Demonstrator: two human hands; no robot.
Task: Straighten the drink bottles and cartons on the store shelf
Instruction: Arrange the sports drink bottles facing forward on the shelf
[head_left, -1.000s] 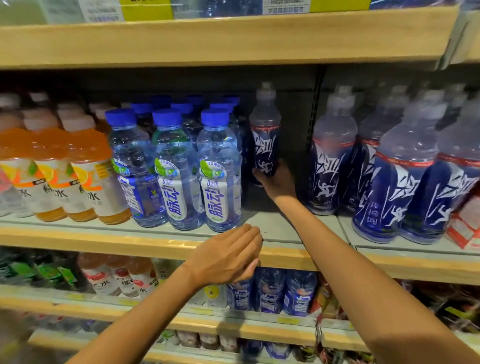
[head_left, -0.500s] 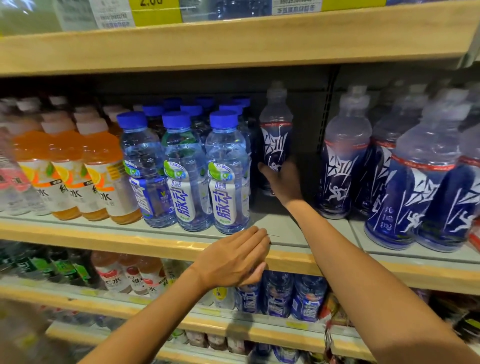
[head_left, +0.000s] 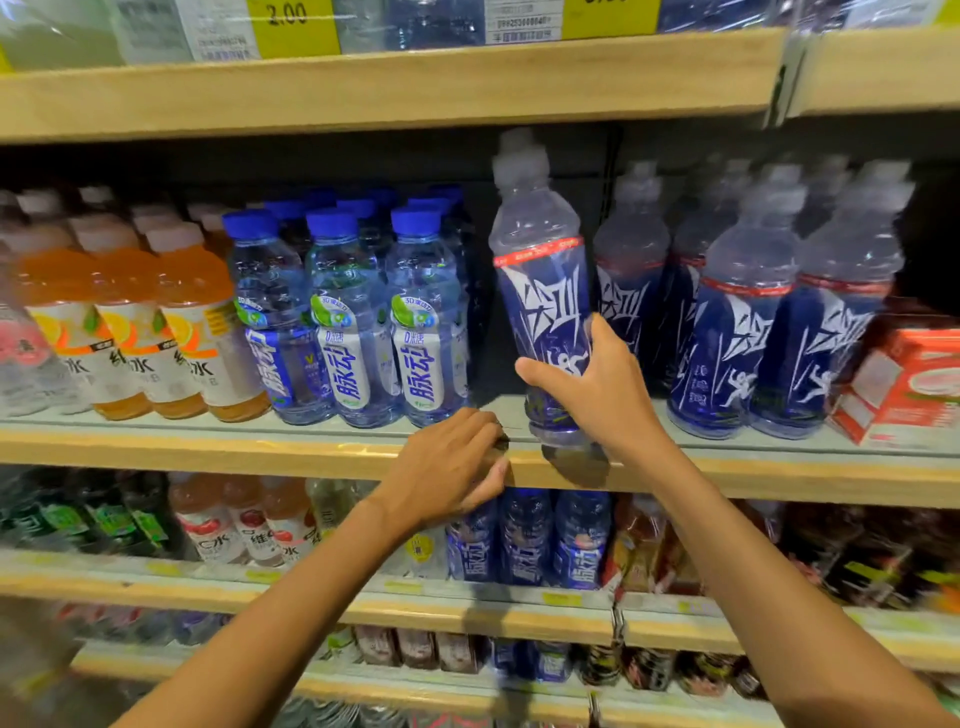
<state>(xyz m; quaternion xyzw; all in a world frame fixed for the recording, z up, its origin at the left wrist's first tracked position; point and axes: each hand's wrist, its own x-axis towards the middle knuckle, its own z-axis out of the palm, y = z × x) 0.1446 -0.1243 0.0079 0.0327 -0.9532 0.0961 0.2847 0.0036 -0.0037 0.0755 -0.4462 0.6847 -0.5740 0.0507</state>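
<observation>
A tall clear bottle with a dark blue label and a red band (head_left: 540, 280) stands at the front edge of the middle shelf (head_left: 208, 452). My right hand (head_left: 597, 389) grips its lower half, thumb on the left side. My left hand (head_left: 447, 467) rests on the shelf's wooden front lip just left of that bottle, fingers loosely bent, holding nothing. Left of the held bottle stand blue-capped water bottles (head_left: 426, 322). To its right are more blue-label bottles (head_left: 737, 312) of the same kind.
Orange drink bottles (head_left: 202, 322) fill the left of the shelf. A red and white carton (head_left: 904, 384) sits at the far right. A dark gap lies behind the held bottle. The upper shelf (head_left: 415, 78) hangs close above the caps; lower shelves hold several more bottles.
My right hand has pulled the blue-label bottle from the back of the shelf to its front edge. My left hand has stayed on the shelf lip.
</observation>
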